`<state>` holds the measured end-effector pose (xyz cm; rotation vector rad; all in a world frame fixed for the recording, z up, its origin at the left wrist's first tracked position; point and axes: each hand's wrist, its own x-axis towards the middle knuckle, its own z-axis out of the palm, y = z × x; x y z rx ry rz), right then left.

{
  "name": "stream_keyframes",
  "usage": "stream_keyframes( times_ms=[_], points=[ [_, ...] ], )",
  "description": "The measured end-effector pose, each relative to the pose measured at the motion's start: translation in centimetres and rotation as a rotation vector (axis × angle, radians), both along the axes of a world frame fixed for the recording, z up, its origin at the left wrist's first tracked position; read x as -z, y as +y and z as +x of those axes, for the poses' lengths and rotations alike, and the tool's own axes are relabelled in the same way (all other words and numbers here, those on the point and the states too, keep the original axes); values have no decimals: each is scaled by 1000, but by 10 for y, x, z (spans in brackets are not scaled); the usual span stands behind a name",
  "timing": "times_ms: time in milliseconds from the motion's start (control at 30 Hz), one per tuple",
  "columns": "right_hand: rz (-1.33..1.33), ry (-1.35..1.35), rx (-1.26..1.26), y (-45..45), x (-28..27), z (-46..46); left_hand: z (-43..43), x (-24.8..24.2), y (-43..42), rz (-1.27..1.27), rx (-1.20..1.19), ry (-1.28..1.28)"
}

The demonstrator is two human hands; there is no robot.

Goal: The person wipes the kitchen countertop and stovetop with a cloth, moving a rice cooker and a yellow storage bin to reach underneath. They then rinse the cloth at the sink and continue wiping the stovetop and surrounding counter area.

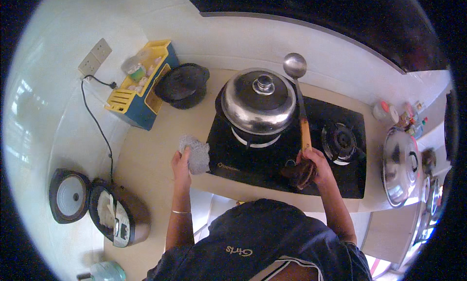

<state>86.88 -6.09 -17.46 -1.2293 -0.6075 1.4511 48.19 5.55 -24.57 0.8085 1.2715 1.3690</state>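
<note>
My left hand holds a grey mesh scouring cloth above the counter by the left edge of the black gas hob. In my right hand are the wooden handle of a steel ladle and a bunched dark brown cloth. The ladle's bowl points away from me, to the right of a covered pan. That pan's domed steel and glass lid has a round knob, and it sits over the left burner. The right burner carries no pan.
On the left stand a dark lidded pot, a yellow and blue basket and an open rice cooker holding rice, with a cord behind. At right, a large steel lid stands near jars. A dark range hood overhangs the wall.
</note>
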Motion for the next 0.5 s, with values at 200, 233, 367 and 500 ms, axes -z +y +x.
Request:
stream_keyframes(
  times_ms=[200, 233, 367, 500],
  points=[
    [12, -43, 101, -32, -14, 14, -10, 29, -5, -70, 165, 91],
    [-76, -55, 95, -36, -14, 21, -8, 35, -1, -79, 102, 84],
    [89, 45, 233, -72, -13, 49, -11, 65, 10, -69, 222, 305],
    [-29, -120, 448, -109, -14, 75, -14, 99, 40, -63, 274, 500]
  ],
)
